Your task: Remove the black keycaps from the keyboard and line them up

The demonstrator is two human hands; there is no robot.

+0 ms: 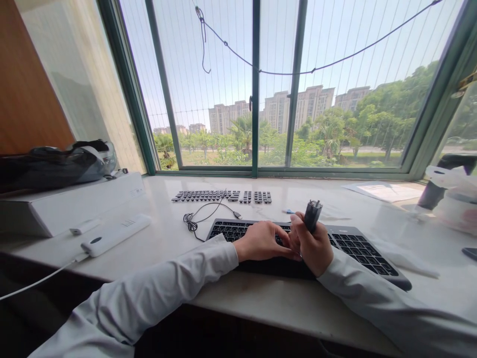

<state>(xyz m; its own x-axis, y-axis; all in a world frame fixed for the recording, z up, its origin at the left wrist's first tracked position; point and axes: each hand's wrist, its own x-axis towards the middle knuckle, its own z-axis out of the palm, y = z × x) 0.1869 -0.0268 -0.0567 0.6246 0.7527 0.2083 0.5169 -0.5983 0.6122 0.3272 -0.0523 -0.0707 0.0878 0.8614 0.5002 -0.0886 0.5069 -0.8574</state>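
A dark keyboard point(357, 246) lies on the pale stone sill in front of me. My left hand point(263, 241) rests on its keys with the fingers curled together at the middle rows; what they pinch is hidden. My right hand point(313, 246) is closed round a dark grey pronged tool point(312, 215) that sticks up from the fist. The two hands touch above the keyboard's middle. Behind the keyboard, loose black keycaps point(221, 196) are laid out in neat rows on the sill, and a thin black cable point(203, 216) is coiled to the left.
A white box point(67, 206) with a dark bag point(55, 164) on it stands at left, with a white power strip point(115, 233) before it. Papers point(383, 191) and plastic-wrapped items point(452, 196) lie at right. Large windows point(257, 84) rise behind the sill.
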